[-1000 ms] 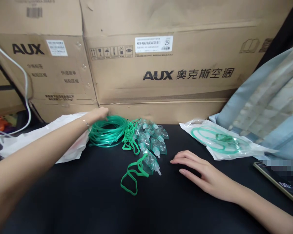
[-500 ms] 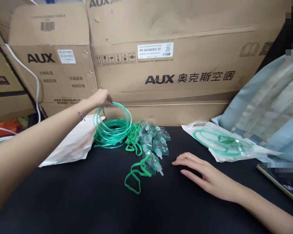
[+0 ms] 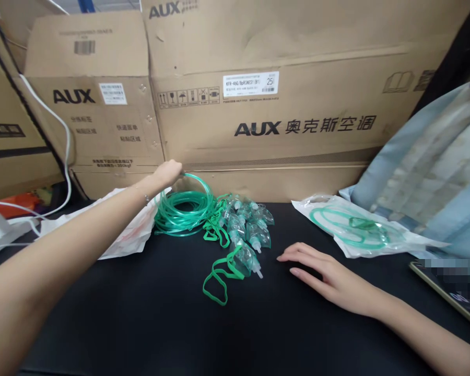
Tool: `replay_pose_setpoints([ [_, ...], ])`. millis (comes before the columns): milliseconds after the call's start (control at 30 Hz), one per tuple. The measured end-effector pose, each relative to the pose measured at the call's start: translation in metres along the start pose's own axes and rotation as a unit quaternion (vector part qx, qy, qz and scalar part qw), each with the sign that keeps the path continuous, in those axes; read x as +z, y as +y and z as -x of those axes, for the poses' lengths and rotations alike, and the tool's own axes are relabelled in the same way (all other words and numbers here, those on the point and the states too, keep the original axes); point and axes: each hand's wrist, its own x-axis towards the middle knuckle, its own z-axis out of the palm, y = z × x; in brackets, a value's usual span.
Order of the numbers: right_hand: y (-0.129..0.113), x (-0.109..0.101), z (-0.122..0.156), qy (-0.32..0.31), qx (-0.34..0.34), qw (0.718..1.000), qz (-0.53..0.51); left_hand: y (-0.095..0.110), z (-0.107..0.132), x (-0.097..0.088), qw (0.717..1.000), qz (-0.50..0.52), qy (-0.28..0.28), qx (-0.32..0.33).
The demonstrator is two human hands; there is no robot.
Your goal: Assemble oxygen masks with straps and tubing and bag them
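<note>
At the back left, my left hand [image 3: 169,172] is closed on the top loop of some green plastic tubing; its fingertips are mostly hidden behind the hand. Below it, the coiled green tubing [image 3: 184,210] lies in a pile on the black table. Right of the coils sit several clear oxygen masks [image 3: 241,219] with green elastic straps, heaped together. The nearest mask [image 3: 246,261] lies at the front of the heap, its strap [image 3: 215,284] stretched toward me. My right hand [image 3: 325,274] rests on the table to the right of the masks, fingers apart, holding nothing.
Large cardboard boxes [image 3: 297,151] stand along the back. A white packet [image 3: 129,240] lies under my left forearm. At right are a sealed bag of green tubing [image 3: 356,230], a phone [image 3: 450,295] and light-blue fabric [image 3: 387,156]. White cables [image 3: 67,151] run at left.
My left hand has lowered with the tubing, so the raised loop now sits nearer the pile. The right hand stays in place. The view has shifted slightly.
</note>
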Motion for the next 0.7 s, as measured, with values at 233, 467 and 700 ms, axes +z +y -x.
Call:
replay_pose_setpoints([
  [233, 0.002, 0.0, 0.0, -0.006, 0.005, 1.0, -0.01, -0.014, -0.01, -0.005, 0.995, 0.068, 0.017, -0.072],
  [467, 0.001, -0.001, 0.0, -0.003, 0.002, 1.0, -0.014, -0.022, -0.016, -0.035, 0.976, 0.202, -0.028, -0.079],
  [700, 0.002, -0.004, -0.002, 0.043, 0.021, 0.998, -0.048, -0.029, -0.017, -0.086, 0.951, 0.302, -0.008, -0.069],
])
